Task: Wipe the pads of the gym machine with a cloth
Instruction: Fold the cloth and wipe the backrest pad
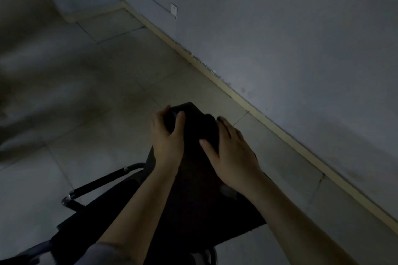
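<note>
A long black pad [193, 189] of the gym machine runs away from me, dim and low in the view. A dark cloth [204, 127] lies bunched on its far end. My left hand [168, 135] grips the pad's far left corner, thumb on top and fingers curled round the edge. My right hand [232, 153] lies on the right part of the cloth, its thumb spread onto the dark fabric. In the poor light the line between cloth and pad is hard to make out.
A black metal frame bar [103, 183] with chrome joints sticks out to the left below the pad. Pale floor tiles [97, 97] surround the machine. A grey wall [280, 38] with a beige skirting and a white socket plate [174, 9] runs close on the right.
</note>
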The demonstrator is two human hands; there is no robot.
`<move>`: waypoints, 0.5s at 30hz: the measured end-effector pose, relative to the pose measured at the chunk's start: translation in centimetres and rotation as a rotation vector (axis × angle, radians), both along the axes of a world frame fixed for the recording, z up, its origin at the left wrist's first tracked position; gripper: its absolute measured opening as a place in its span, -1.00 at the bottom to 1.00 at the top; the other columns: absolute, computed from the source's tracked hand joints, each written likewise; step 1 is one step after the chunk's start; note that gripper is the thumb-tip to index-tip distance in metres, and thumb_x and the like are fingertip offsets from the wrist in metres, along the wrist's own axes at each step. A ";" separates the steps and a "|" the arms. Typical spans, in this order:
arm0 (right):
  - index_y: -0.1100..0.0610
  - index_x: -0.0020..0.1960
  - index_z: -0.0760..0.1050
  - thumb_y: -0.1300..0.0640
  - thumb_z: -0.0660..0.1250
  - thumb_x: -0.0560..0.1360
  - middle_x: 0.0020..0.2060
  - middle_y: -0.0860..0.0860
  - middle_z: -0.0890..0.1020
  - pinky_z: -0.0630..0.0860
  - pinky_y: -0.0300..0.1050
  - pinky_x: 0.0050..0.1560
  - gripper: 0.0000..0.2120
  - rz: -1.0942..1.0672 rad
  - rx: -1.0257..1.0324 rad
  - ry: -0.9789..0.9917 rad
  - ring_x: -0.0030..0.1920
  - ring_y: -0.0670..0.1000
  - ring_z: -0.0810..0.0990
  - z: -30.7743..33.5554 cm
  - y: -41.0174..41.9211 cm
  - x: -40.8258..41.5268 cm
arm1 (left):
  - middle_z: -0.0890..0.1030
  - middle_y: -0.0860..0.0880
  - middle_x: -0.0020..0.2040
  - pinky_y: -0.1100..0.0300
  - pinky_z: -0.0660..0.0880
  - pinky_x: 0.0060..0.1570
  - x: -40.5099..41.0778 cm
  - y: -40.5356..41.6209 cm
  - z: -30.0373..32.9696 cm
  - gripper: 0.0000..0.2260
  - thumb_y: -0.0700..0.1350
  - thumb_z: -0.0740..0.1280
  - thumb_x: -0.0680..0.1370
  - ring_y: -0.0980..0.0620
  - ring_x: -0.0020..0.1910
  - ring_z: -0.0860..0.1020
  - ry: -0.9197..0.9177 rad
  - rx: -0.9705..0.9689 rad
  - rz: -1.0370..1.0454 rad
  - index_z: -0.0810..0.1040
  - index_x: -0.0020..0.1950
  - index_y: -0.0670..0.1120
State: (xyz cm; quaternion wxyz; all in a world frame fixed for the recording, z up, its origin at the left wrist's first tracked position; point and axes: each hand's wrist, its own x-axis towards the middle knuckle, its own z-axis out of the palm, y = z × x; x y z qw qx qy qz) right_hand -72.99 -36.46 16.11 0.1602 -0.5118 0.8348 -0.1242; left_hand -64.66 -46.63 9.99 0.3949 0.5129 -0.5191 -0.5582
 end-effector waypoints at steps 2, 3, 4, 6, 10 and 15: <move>0.12 0.50 0.07 -0.20 0.00 0.59 0.49 0.05 0.18 0.24 -0.05 0.35 -0.40 0.000 -0.005 -0.007 0.43 0.08 0.22 -0.1 -3.7 0.1 | 0.44 0.11 0.25 0.12 0.38 0.29 0.1 -0.1 0.3 -0.71 0.06 0.23 0.58 0.10 0.27 0.43 0.009 0.019 -0.006 0.37 0.30 0.13; 0.14 0.48 0.13 -0.19 0.01 0.59 0.45 0.08 0.24 0.29 -0.04 0.30 -0.42 0.001 -0.021 -0.014 0.38 0.10 0.28 -0.2 -5.4 0.3 | 0.44 0.12 0.24 0.10 0.38 0.30 0.4 -0.1 0.7 -0.73 0.04 0.18 0.61 0.09 0.27 0.43 0.019 0.045 -0.020 0.37 0.31 0.12; 0.15 0.46 0.17 -0.18 0.01 0.60 0.42 0.10 0.29 0.33 -0.03 0.25 -0.44 0.004 -0.032 -0.020 0.34 0.12 0.32 -0.4 -6.7 0.4 | 0.45 0.11 0.23 0.10 0.38 0.31 0.8 0.0 0.9 -0.73 0.02 0.14 0.63 0.09 0.27 0.43 0.046 0.073 -0.037 0.37 0.33 0.10; 0.15 0.45 0.18 -0.18 0.00 0.60 0.41 0.10 0.30 0.33 -0.01 0.22 -0.44 0.031 -0.041 -0.026 0.33 0.13 0.33 -0.5 -8.2 0.7 | 0.45 0.08 0.27 0.16 0.38 0.27 1.9 0.4 1.4 -0.71 -0.01 0.11 0.65 0.11 0.27 0.43 0.111 0.116 -0.040 0.36 0.36 0.07; 0.06 0.52 0.02 -0.22 0.01 0.58 0.52 0.07 0.09 0.18 0.06 0.41 -0.39 0.121 0.012 0.042 0.47 0.13 0.13 -0.5 -4.8 0.7 | 0.42 0.12 0.23 0.17 0.41 0.21 4.4 2.9 0.4 -0.68 -0.02 0.20 0.61 0.12 0.23 0.44 0.072 0.150 0.077 0.37 0.37 0.06; 0.10 0.48 0.20 -0.08 0.36 0.45 0.44 0.13 0.30 0.45 0.15 0.20 -0.30 0.189 -0.042 0.423 0.35 0.23 0.39 -0.6 6.8 1.6 | 0.55 0.01 0.20 -0.01 0.44 0.28 7.0 6.3 -2.3 -0.77 -0.08 0.25 0.59 0.04 0.21 0.51 0.079 0.222 0.106 0.47 0.25 0.01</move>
